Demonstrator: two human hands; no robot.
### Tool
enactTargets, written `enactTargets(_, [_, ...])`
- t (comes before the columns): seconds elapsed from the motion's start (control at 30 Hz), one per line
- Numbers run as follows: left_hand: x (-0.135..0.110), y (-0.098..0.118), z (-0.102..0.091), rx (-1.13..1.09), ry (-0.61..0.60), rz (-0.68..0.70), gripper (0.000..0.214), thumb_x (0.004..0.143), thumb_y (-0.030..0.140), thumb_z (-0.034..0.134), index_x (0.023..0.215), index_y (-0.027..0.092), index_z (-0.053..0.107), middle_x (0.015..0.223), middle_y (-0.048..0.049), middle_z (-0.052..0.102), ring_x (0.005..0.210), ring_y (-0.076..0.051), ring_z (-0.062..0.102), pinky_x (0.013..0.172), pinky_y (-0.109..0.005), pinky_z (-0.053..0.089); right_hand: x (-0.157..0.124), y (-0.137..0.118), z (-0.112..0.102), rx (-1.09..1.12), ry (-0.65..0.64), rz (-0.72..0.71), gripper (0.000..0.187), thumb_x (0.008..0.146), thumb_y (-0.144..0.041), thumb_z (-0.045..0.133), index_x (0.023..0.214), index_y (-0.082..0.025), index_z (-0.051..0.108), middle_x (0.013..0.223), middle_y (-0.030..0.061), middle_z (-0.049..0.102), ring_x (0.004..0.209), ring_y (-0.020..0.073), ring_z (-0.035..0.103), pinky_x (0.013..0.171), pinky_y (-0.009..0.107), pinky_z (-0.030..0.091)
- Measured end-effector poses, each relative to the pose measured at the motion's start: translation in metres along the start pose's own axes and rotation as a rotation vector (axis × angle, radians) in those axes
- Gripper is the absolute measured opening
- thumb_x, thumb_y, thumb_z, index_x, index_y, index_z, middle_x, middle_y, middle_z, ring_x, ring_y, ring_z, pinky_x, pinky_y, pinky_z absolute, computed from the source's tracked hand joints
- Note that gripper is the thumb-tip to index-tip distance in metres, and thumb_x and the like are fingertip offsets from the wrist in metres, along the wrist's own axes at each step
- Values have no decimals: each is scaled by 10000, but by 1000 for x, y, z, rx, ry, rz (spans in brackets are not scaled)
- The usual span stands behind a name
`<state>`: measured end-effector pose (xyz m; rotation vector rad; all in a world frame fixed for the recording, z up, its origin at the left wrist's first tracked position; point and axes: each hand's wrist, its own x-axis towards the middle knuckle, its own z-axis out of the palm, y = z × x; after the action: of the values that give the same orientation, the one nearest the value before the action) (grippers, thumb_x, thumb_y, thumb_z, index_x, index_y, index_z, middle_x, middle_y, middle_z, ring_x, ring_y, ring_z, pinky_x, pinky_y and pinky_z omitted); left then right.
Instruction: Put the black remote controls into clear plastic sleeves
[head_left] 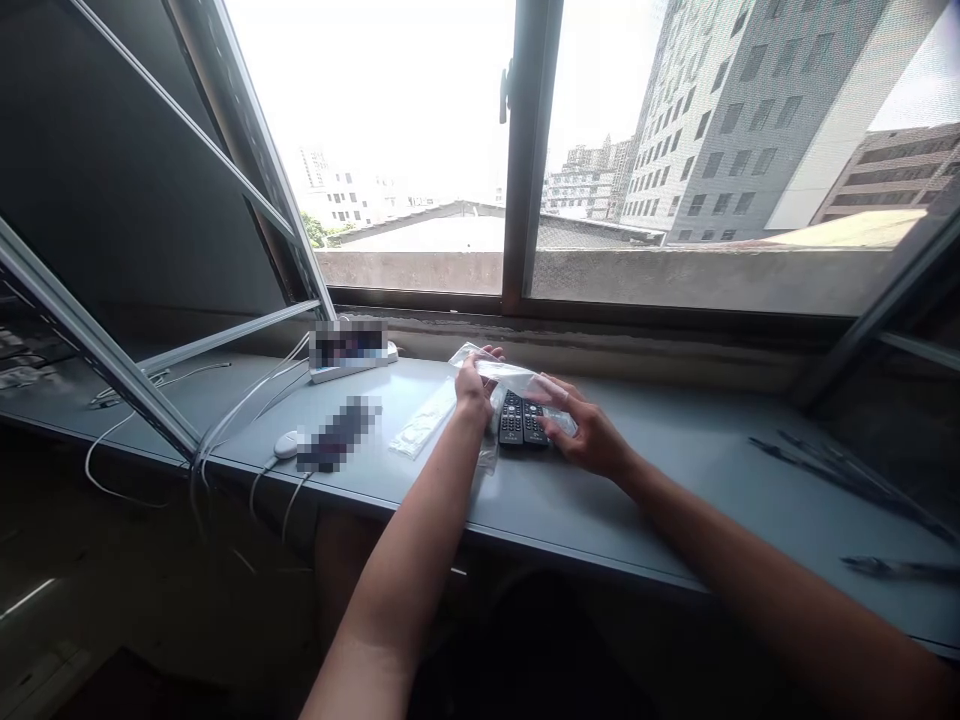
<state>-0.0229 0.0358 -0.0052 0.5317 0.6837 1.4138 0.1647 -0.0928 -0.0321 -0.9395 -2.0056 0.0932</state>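
Note:
My left hand [475,385] is closed on the far end of a clear plastic bag [517,378], lifted a little above the grey desk [675,470]. My right hand [589,432] pinches the near end of the same bag. Under the bag lie two black remote controls [522,420] side by side on the desk, between my hands. A second flat clear packet [424,420] rests on the desk just left of my left hand.
A white power strip [352,365] with white cables [240,410] sits at the back left by the window. A white mouse [286,444] and a blurred dark item [337,435] lie near the front edge. Thin dark strips [847,470] lie at right. Metal frame bars [97,345] slant at left.

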Motion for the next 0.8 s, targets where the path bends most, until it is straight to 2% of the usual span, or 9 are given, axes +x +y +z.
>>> enactTargets(0.07, [0, 1, 0, -25, 30, 9, 329, 1074, 364, 508, 1182, 165, 747, 1138, -115, 832, 954, -192, 793, 807, -270, 606, 0, 0, 0, 2, -8, -5, 692, 1071, -268, 651, 1732, -332, 455, 1494, 71, 750, 1620, 328, 482, 1298, 591, 467])
enactTargets(0.17, [2, 0, -2, -34, 24, 1, 350, 1070, 395, 522, 1204, 160, 745, 1144, -128, 831, 970, -211, 794, 818, -288, 616, 0, 0, 0, -5, -2, 15, 591, 1059, -297, 669, 1645, -308, 588, 1677, 94, 595, 1620, 363, 480, 1271, 583, 499])
enactTargets(0.2, [2, -1, -2, -22, 11, -8, 363, 1078, 403, 510, 1199, 158, 750, 1149, -131, 831, 965, -209, 795, 807, -282, 613, 0, -1, 0, -7, -7, 17, 617, 1053, -299, 674, 1661, -306, 567, 1692, 93, 579, 1616, 371, 484, 1272, 589, 498])
enactTargets(0.27, [2, -3, -2, 16, -13, -26, 407, 1108, 415, 455, 1179, 158, 763, 1159, -129, 832, 942, -193, 795, 761, -251, 593, 0, -2, 0, -6, -36, 28, 747, 1049, -286, 664, 1753, -322, 414, 1653, 75, 623, 1599, 372, 509, 1257, 599, 515])
enactTargets(0.33, [2, -3, -2, 45, -24, -28, 458, 1133, 429, 401, 1169, 164, 773, 1165, -122, 833, 945, -176, 796, 724, -223, 571, 0, -4, 0, 4, -77, 55, 854, 1053, -272, 644, 1807, -346, 251, 1620, 48, 654, 1572, 371, 541, 1172, 585, 594])
enactTargets(0.4, [1, -3, -2, 43, -15, -19, 475, 1137, 442, 394, 1163, 161, 776, 1147, -126, 833, 973, -181, 798, 734, -223, 575, 0, -5, 0, 2, -99, 66, 883, 1053, -262, 633, 1816, -355, 198, 1617, 38, 653, 1551, 378, 561, 1094, 580, 643])
enactTargets(0.53, [2, 1, -3, 9, 7, 3, 458, 1108, 490, 475, 1189, 149, 771, 1102, -146, 835, 1035, -232, 794, 831, -295, 618, -1, -2, 2, -29, -101, -3, 896, 1051, -243, 635, 1822, -310, 182, 1559, 62, 705, 1593, 374, 509, 1245, 653, 497])
enactTargets(0.6, [3, 1, -5, 1, 5, 4, 467, 1099, 511, 494, 1213, 148, 765, 1104, -150, 838, 1055, -247, 793, 861, -316, 623, -1, -1, 2, -30, -98, -26, 880, 1059, -251, 633, 1820, -306, 197, 1534, 70, 725, 1616, 360, 481, 1285, 652, 446])
enactTargets(0.8, [8, -2, -9, 35, -16, 3, 515, 1108, 543, 461, 1210, 140, 765, 1103, -158, 841, 1039, -249, 793, 880, -323, 612, 1, -2, 0, -27, -71, -53, 827, 1069, -261, 639, 1804, -330, 266, 1445, 64, 780, 1611, 343, 495, 1284, 624, 462])
